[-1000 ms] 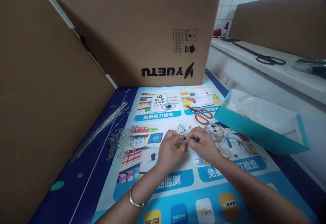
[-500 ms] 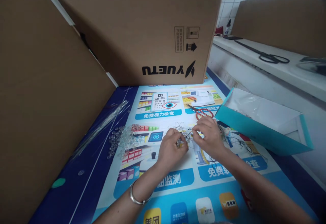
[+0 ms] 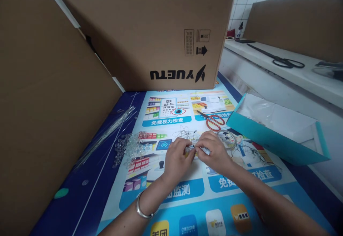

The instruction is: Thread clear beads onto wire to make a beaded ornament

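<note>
My left hand (image 3: 178, 159) and my right hand (image 3: 214, 153) meet over the printed sheet, fingertips almost touching. Both are closed in a pinch on a thin wire, with a small dark spot between the fingertips. Loops of fine wire (image 3: 184, 132) stick up just behind my left fingers; what lies under the fingers is hidden. A round coil of wire (image 3: 232, 140) sits beyond my right hand. Red-handled scissors (image 3: 215, 122) lie behind it, blades toward the upper left. Clear beads (image 3: 131, 146) are heaped left of my left hand.
A bundle of straight clear strands (image 3: 107, 132) lies at left. An open teal box (image 3: 273, 139) holding clear plastic stands at right, near thin loops of wire (image 3: 257, 153). Cardboard panels (image 3: 139, 32) wall the left and back. Black scissors (image 3: 288, 62) rest on a white ledge.
My right hand has moved left and slightly down, bringing its fingertips against my left ones. The scissors' handles and the wire coil are now uncovered.
</note>
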`<state>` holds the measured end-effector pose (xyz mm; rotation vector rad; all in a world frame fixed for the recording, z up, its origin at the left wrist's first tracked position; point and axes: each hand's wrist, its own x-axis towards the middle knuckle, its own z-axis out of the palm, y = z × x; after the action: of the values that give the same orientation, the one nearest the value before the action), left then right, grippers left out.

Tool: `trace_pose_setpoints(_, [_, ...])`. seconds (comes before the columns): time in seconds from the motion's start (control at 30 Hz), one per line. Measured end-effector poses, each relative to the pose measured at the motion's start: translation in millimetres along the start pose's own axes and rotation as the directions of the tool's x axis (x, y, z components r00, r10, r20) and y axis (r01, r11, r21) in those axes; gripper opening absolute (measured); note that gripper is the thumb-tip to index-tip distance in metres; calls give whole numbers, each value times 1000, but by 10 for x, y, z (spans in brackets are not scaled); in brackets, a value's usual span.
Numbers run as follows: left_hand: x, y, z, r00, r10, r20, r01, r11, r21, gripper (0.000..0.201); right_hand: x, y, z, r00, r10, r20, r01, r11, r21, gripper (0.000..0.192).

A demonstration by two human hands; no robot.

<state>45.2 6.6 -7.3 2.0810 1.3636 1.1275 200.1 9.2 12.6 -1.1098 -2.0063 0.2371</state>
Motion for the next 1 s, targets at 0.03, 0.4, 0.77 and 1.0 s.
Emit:
trace_pose_setpoints(0.03, [-2,-7,2,1000,16,-5,-16,1000,12,5,-5,-15,7,1000,3,2,-3,1000,5,10])
trace_pose_setpoints(0.4, [42,-235,-26,976,217,5,-216,966,146,21,-100,-137,45,999,33,-37,-30,996,87,14])
trace_pose_setpoints(0.77, [175,-382,-116,978,207,19,-204,936,288,18,-44,-269,-83,1000,4,15,-7,969,247,17])
trace_pose_setpoints(1.0, [216,-378,-135,980,197,24,-193,924,331,18,34,-254,-175,1000,-2,9,0,972,235,16])
